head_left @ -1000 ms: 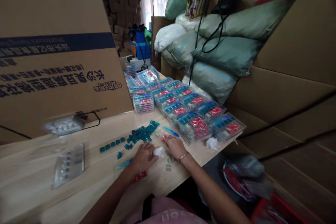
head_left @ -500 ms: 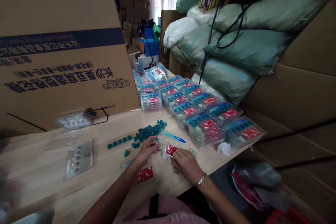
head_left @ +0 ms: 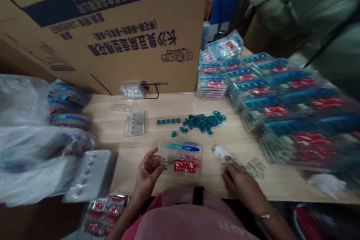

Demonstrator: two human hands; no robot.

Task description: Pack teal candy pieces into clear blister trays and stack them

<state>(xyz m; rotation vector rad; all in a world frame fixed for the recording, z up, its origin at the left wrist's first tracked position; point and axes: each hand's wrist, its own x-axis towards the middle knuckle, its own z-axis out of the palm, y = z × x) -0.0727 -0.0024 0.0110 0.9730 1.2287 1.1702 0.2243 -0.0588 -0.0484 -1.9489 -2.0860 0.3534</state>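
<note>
My left hand (head_left: 147, 170) is raised at the table's front edge, its fingers curled around a small teal-green piece (head_left: 162, 163), which is partly blurred. Just to its right lies an open clear plastic box (head_left: 180, 157) holding a blue plastic tool (head_left: 182, 147) and a red printed card (head_left: 185, 165). My right hand (head_left: 242, 183) rests on the wood with its fingers apart and holds nothing. Its fingertips are close to a white tissue (head_left: 222, 155) and clear plastic pieces (head_left: 255, 168). Farther back lie a heap of teal cubes (head_left: 203, 123) and a short row of them (head_left: 168, 121).
Stacks of clear packs with teal contents and red labels (head_left: 281, 101) fill the table's right side. Clear blister trays (head_left: 134, 123) lie near a large cardboard carton (head_left: 120, 33). Plastic bags of packs (head_left: 36, 127), a silver tray (head_left: 90, 176) and red packets (head_left: 105, 213) sit at left.
My view has swung left and down, bringing bags into sight. My hands have moved apart, and the clear box with the red card and blue tool now lies between them.
</note>
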